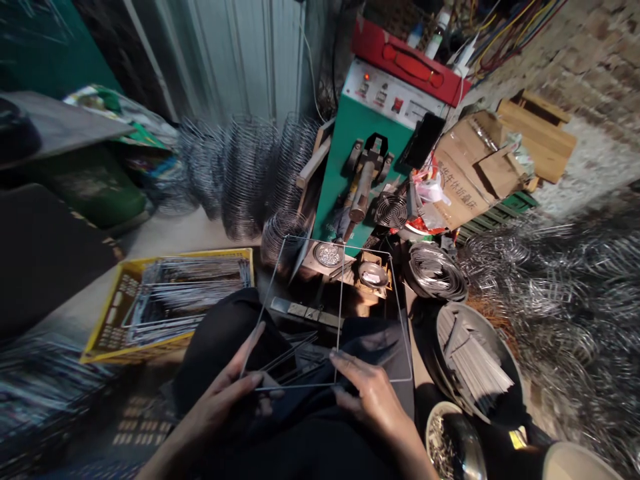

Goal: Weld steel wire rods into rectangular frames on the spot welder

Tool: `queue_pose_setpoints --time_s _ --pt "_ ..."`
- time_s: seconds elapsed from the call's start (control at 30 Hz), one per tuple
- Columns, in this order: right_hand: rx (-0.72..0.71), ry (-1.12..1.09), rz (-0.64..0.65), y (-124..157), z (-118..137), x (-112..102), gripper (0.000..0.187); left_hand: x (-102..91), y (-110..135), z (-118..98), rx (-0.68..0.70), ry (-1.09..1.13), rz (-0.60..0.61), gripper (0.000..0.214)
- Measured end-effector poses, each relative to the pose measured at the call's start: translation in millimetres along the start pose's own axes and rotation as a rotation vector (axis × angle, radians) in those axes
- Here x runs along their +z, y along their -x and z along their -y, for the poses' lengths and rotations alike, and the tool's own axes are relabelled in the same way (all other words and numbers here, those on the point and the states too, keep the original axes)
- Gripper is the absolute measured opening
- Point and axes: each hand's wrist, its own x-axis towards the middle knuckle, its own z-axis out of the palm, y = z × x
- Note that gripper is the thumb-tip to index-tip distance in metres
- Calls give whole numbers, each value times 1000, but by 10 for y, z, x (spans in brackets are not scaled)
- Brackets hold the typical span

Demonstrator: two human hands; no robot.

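Observation:
A rectangular wire frame (341,300) with one middle bar is held up above my lap. My left hand (235,380) grips its lower left corner between thumb and fingers. My right hand (367,387) closes around the lower end of the middle bar, thumb and fingers on the wire. Beyond the frame stands a green machine (333,160) that looks like a spot welder, with a metal electrode arm (363,190) pointing down. More loose wires lie on my lap below the frame, partly hidden by my hands.
At left a yellow crate (113,320) holds stacked wire frames. Coiled wire stacks (247,180) stand behind it. On the right are a basin (513,373) of straight metal strips, a bowl (467,440) of small pieces, a cardboard box (475,170) and heaped wire rings (575,313).

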Motion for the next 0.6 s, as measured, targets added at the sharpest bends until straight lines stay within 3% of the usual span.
queue_pose_setpoints --time_s 0.6 --pt "15 -46 9 -70 13 -100 54 -49 -87 21 52 -47 71 108"
